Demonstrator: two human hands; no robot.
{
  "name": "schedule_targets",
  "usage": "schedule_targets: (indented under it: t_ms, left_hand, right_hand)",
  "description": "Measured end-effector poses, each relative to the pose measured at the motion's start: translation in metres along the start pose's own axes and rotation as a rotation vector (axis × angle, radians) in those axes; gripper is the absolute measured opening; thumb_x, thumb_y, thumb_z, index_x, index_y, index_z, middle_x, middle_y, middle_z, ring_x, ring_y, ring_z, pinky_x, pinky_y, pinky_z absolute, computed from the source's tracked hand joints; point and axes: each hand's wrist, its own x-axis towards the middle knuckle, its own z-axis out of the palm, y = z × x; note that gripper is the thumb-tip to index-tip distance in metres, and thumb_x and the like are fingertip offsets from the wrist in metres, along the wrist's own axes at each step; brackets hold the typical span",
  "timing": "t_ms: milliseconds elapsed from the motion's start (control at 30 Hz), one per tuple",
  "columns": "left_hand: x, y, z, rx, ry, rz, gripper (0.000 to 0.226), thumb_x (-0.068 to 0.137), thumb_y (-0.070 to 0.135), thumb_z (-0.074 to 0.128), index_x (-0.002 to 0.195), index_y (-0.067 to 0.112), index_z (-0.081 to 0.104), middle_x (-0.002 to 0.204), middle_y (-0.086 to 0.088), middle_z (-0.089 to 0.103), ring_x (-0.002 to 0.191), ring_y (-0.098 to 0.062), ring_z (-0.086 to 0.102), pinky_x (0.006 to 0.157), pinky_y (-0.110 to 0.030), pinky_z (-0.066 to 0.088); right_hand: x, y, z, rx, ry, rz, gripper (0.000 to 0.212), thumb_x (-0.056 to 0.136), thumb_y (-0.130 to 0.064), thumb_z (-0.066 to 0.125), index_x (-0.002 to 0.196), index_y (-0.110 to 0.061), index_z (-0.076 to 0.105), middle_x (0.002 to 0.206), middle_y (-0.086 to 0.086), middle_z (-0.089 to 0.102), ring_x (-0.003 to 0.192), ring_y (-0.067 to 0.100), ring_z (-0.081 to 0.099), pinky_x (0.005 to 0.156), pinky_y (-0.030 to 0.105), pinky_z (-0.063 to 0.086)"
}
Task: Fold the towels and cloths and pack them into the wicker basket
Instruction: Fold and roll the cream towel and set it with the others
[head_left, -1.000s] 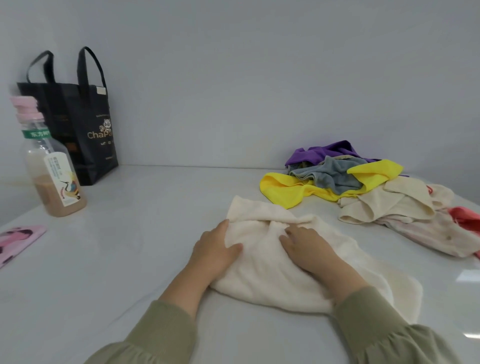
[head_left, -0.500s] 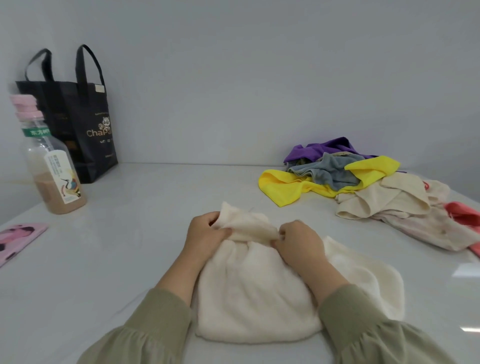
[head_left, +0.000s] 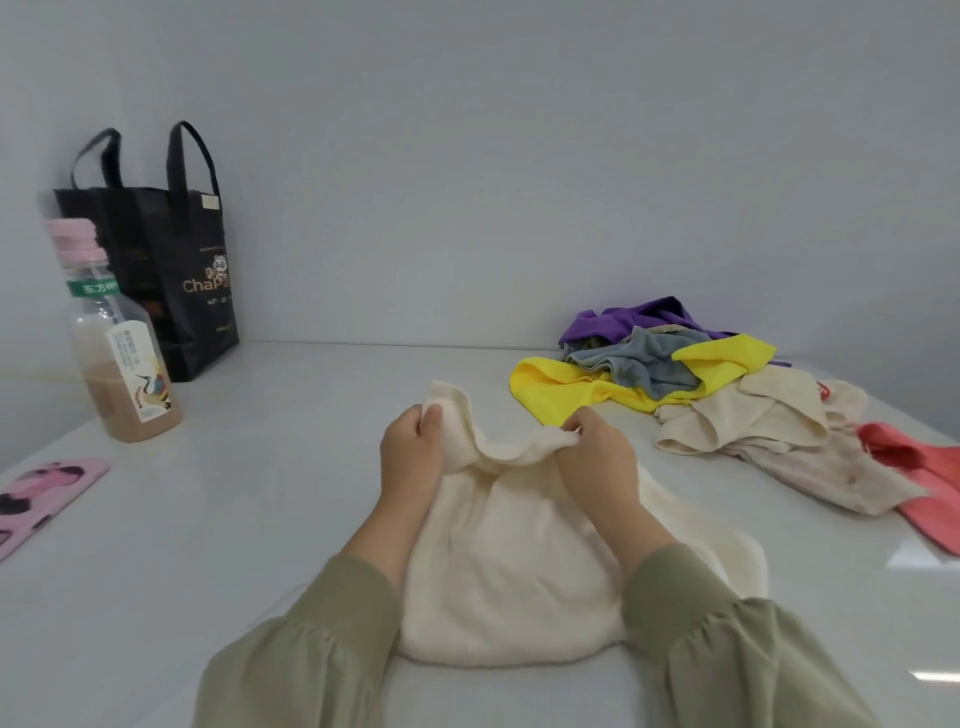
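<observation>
1. At the far left, a flat pink item with dark patches (head_left: 41, 493) is seen lying on the white table (head_left: 260, 519). It is cut off by the frame edge, and what it is cannot be told.
2. A clear bottle with a pink cap (head_left: 124, 353) is stood near it, partly filled with a brown drink. Its label print is too small to be read.
3. Behind the bottle, a black tote bag (head_left: 171, 291) is stood against the wall. One lower corner is hidden by the bottle, and its gold lettering is only partly legible.
4. A corner of the cream towel (head_left: 509, 587) is pinched by the left hand (head_left: 410, 457) between the thumb and curled fingers.
5. The towel's upper edge is held raised between both hands. Its bunched lower part is rested on the table between the olive sleeves.
6. The same edge is pinched by the right hand (head_left: 597, 462). Its fingertips are largely hidden behind the fold.
7. Further right, unfolded cloths are heaped together: purple (head_left: 639, 317), grey (head_left: 649, 358), yellow (head_left: 561, 389), beige (head_left: 743, 421) and a pale stained one (head_left: 831, 473). Most are partly covered by one another.
8. A coral cloth (head_left: 924, 483) is cut off by the right edge.
</observation>
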Motion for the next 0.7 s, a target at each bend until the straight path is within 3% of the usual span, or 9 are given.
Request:
schedule_targets:
  t_ms: [167,333,433,467,533,600,700]
  left_hand:
    - [0.017,0.069,-0.003,0.039,-0.07,0.071,0.041,0.096,0.019,0.045,0.059,0.016,0.028,0.057,0.002,0.029,0.053,-0.014,0.028,0.05,-0.028,0.022]
    - [0.031,0.159,-0.022,0.029,-0.163,0.248,0.042,0.096,0.024,0.05,0.059,0.017,0.031,0.055,0.004,0.028,0.048,-0.01,0.027,0.045,-0.022,0.022]
    - [0.037,0.216,-0.034,0.084,-0.224,0.391,0.045,0.096,0.027,0.052,0.056,0.018,0.032,0.053,0.005,0.027,0.041,-0.007,0.025,0.04,-0.019,0.02]
    - [0.039,0.232,-0.037,0.128,-0.235,0.445,0.047,0.096,0.027,0.053,0.056,0.019,0.031,0.052,0.005,0.026,0.042,-0.007,0.024,0.041,-0.02,0.02]
    - [0.042,0.255,-0.041,0.199,-0.248,0.517,0.047,0.093,0.027,0.056,0.056,0.02,0.028,0.054,0.005,0.025,0.048,-0.01,0.023,0.045,-0.023,0.018]
    - [0.044,0.269,-0.046,0.163,-0.262,0.491,0.046,0.088,0.029,0.063,0.056,0.022,0.03,0.054,0.006,0.026,0.049,-0.011,0.025,0.045,-0.024,0.02]
    - [0.042,0.271,-0.058,0.186,-0.414,0.334,0.026,0.08,0.032,0.074,0.069,0.014,0.059,0.061,0.006,0.047,0.052,-0.009,0.044,0.049,-0.018,0.035]
  right_hand:
    - [0.028,-0.039,-0.047,0.162,-0.078,-0.038,0.025,0.084,-0.006,0.05,0.107,-0.013,0.056,0.084,0.0,0.055,0.085,0.022,0.056,0.069,0.029,0.042]
    - [0.044,-0.085,-0.113,0.403,-0.46,-0.146,0.052,0.086,0.0,0.056,0.134,-0.015,0.044,0.114,0.007,0.058,0.089,0.014,0.058,0.072,0.022,0.047]
    - [0.046,-0.107,-0.145,0.494,-0.63,-0.193,0.046,0.085,-0.026,0.068,0.128,-0.018,0.053,0.119,0.005,0.064,0.108,0.018,0.061,0.093,0.035,0.048]
    - [0.045,-0.113,-0.153,0.502,-0.62,-0.218,0.04,0.084,-0.03,0.07,0.12,-0.017,0.06,0.115,0.004,0.067,0.107,0.017,0.063,0.094,0.035,0.048]
    - [0.044,-0.124,-0.165,0.566,-0.456,-0.246,0.022,0.086,-0.025,0.068,0.097,-0.007,0.068,0.097,0.007,0.071,0.088,0.017,0.066,0.078,0.03,0.052]
    - [0.048,-0.134,-0.177,0.675,-0.269,-0.219,0.019,0.084,-0.021,0.066,0.081,-0.003,0.064,0.082,0.008,0.063,0.076,0.018,0.059,0.066,0.029,0.046]
    - [0.059,-0.149,-0.194,0.753,-0.076,-0.161,0.013,0.085,-0.016,0.059,0.08,-0.005,0.061,0.081,0.012,0.056,0.078,0.021,0.052,0.067,0.033,0.038]
